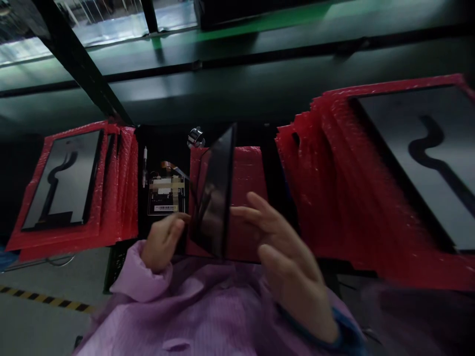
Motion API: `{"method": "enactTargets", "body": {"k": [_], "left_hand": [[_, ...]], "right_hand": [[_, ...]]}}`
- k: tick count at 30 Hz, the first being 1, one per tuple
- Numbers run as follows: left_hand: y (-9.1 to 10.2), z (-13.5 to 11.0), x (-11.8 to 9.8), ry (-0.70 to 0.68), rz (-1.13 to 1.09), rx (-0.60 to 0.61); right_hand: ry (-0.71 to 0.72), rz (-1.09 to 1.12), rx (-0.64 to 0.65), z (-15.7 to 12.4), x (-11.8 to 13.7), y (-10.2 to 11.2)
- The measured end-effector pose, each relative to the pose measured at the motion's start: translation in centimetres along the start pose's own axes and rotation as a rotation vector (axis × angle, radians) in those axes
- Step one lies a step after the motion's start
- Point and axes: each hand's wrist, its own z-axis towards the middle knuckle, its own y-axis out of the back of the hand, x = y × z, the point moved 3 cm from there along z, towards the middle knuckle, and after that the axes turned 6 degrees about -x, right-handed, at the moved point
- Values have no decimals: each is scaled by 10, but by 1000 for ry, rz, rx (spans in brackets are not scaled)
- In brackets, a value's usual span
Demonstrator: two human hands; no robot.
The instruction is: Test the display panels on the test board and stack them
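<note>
One dark panel (217, 198): tilts steeply over the red sheet (247, 173), between both hands!
Left hand (162, 242): fingertips at its left edge, grip unclear.
Right hand (291, 264): fingers loosely extended, tips by its right edge; can't tell if gripping.

Got a slim whitish pen (145, 167) lying on the left, plus some shiny silver rounded thing (195, 137) farther back, too blurry to identify. Also a dark slanted post (74, 59) far left, and yellow-and-black striped floor tape (44, 298) near left.
</note>
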Motion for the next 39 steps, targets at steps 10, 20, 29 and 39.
{"method": "enactTargets", "body": {"k": [10,20,29,39], "left_hand": [[17,34,-41,226,-650,-296],[19,43,-40,390,-713,-197],[27,45,-25,490,-793,-215],[37,43,-48,370,-750,-207]], "right_hand": [[260,-676,115,21,-56,-82],[171,-774,36,19,-75,-61],[-8,-585,10,29,-83,-51],[48,-366,20,28,-62,-46]]}}
